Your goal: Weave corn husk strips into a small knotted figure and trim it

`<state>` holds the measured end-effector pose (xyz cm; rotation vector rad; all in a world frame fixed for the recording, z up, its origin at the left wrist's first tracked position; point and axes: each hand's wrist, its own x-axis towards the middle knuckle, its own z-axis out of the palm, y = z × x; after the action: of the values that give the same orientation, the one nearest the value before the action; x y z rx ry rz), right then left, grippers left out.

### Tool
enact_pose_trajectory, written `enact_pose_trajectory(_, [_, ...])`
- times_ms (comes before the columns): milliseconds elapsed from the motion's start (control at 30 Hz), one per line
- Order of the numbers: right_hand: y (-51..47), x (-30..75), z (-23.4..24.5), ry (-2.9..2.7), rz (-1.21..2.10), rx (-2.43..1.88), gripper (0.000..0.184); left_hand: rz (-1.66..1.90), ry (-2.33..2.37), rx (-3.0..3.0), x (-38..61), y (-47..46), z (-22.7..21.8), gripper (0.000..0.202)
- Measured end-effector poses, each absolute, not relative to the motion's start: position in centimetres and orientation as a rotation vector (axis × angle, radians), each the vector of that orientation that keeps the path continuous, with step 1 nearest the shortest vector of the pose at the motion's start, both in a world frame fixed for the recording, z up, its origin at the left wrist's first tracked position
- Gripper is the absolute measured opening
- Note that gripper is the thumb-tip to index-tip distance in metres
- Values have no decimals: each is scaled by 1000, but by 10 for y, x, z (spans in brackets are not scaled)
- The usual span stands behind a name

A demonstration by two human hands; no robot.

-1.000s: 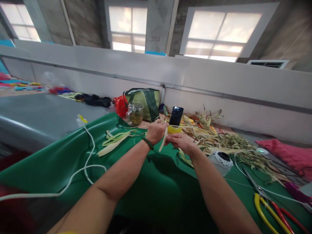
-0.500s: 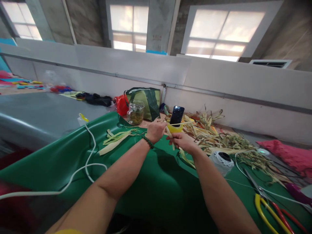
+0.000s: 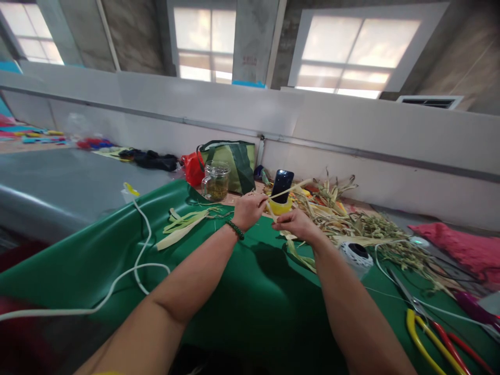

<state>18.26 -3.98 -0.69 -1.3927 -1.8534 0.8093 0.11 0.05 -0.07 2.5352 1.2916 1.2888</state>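
Standing behind the husk strip [image 3: 299, 185] is a phone [image 3: 281, 182]

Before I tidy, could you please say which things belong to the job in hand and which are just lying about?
Likely the job: held pale husk-like strips; heaped tan dried husks; white thread spool; long silver-bladed scissors.
Apparently lying about: black rectangular phone; clear glass mug; green fabric bag.
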Motion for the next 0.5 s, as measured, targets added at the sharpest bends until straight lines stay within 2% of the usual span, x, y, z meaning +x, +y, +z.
enact_pose_trajectory(200, [-42,177,-1,-1691,620,-1398,39,1331,1078,2119,3,11,-6,24])
enact_pose_trajectory(300, [-45,172,2,-1654,516,-1367,36,1183,870,1910,6,16,-10,24])
enact_pose_trajectory(500, [-46,167,2,-1634,270,-1523,26,946,602,1646,7,12,-10,37])
